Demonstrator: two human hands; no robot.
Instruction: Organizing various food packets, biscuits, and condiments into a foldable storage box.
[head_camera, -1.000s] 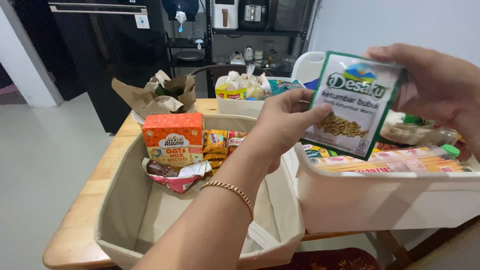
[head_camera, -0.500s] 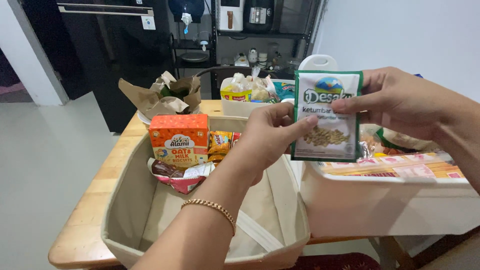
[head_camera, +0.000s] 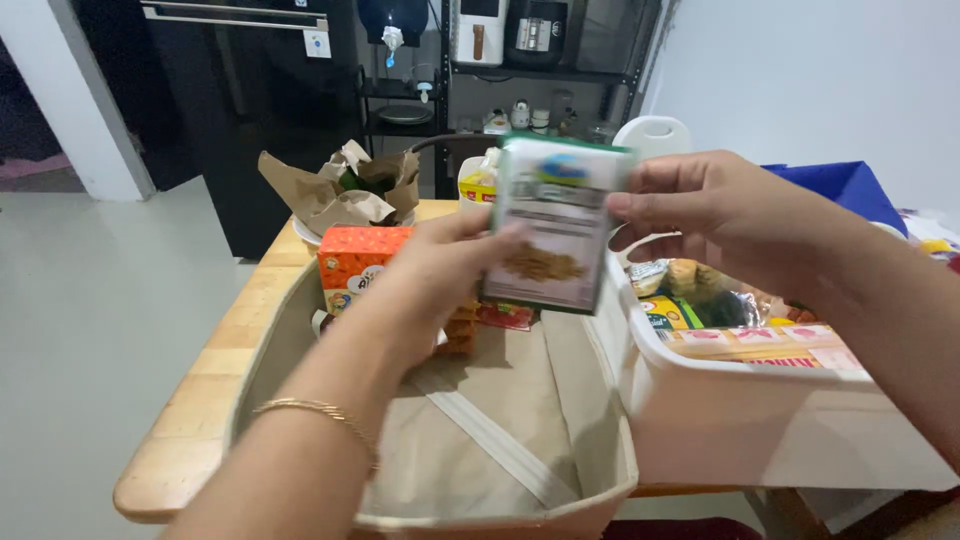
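table: we see a wooden tabletop (head_camera: 215, 375) carrying an open beige fabric bin (head_camera: 480, 440), its floor mostly bare.
orange box: an orange carton (head_camera: 352, 262) stands at the bin's far left corner, crumpled brown paper (head_camera: 335, 190) behind it.
left hand: our left hand (head_camera: 440, 275) pinches the sachet's left edge, fingers closed on it, a thin gold bracelet (head_camera: 315, 412) on the wrist.
sachet: a green-and-white spice sachet (head_camera: 553, 225) is held upright above the bin, blurred.
right hand: our right hand (head_camera: 715, 215) grips the sachet's right edge.
white tub: a white tub (head_camera: 745, 415) of packets sits just right of the bin.
step: we judge the sachet is being checked between both hands; lowering it calls for one hand letting go.
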